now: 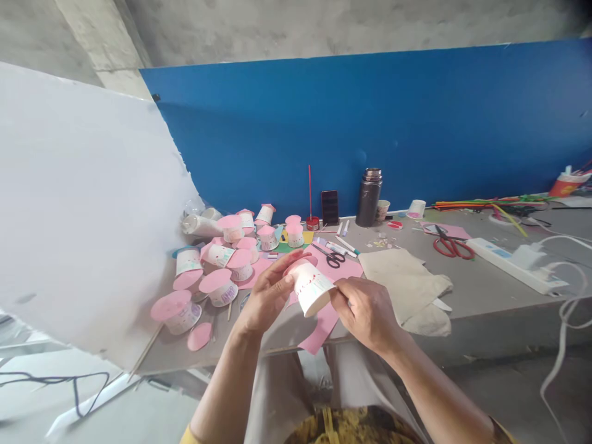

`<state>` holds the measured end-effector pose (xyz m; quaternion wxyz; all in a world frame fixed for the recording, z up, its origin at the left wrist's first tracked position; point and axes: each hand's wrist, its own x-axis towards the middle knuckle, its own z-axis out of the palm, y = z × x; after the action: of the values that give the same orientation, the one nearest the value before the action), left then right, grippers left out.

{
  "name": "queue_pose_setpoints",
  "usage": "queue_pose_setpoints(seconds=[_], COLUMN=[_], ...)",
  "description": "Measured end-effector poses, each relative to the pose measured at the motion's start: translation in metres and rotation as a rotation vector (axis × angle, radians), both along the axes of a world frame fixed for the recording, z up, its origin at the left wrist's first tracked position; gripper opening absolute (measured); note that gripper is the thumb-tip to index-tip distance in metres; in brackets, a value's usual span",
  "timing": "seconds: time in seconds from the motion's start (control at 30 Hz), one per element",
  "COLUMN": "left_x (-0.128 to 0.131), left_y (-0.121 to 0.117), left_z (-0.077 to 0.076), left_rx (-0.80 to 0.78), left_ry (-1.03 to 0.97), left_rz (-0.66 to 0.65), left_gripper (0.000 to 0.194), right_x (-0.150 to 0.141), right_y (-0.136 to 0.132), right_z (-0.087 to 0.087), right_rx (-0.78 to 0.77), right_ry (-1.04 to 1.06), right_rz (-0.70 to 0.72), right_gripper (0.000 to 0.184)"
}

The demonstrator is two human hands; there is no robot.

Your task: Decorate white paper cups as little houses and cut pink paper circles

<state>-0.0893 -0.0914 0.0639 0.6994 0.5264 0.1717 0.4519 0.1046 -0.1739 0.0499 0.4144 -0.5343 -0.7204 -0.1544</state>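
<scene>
Both of my hands hold one white paper cup (313,288) with red print, tipped on its side above the near table edge. My left hand (269,295) curls round the cup's pink-covered end, fingers closed on it. My right hand (365,311) grips the cup's other end with closed fingers. A pink paper sheet (324,320) lies on the table under the cup. To the left sit several finished cups with pink discs (217,280), and a loose pink disc (200,336) lies near the edge.
Black scissors (333,258), pens (345,246), a grey flask (369,197), a beige cloth bag (407,280), red scissors (452,246), a white power strip (513,262) with cables and coloured sticks (485,203) are on the grey table (481,293). A white board (78,209) leans at left, a blue panel (370,117) behind.
</scene>
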Motion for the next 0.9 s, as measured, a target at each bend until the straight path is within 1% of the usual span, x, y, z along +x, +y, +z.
queue_pose_setpoints(seconds=[0.1,0.3,0.5,0.73,0.9], left_x=[0.000,0.004,0.007,0.011,0.012], left_y=[0.002,0.002,0.005,0.002,0.004], left_z=[-0.003,-0.006,-0.011,-0.007,-0.011], left_rx=[0.003,-0.008,0.019,-0.003,0.003], left_ry=[0.004,0.003,-0.002,0.003,0.009], left_rz=[0.004,0.022,0.044,0.085,0.097], left_gripper=[0.043,0.046,0.040,0.043,0.044], right_x=[-0.001,-0.001,-0.001,0.002,0.003], right_y=[0.001,0.003,0.006,0.010,0.011], right_z=[-0.001,-0.002,-0.005,-0.009,-0.010], right_rx=[0.000,0.019,0.036,0.013,-0.012], right_ry=[-0.013,-0.005,0.001,0.034,0.063], right_rz=[-0.024,-0.052,-0.082,-0.075,-0.084], right_gripper=[0.033,0.033,0.032,0.031,0.030])
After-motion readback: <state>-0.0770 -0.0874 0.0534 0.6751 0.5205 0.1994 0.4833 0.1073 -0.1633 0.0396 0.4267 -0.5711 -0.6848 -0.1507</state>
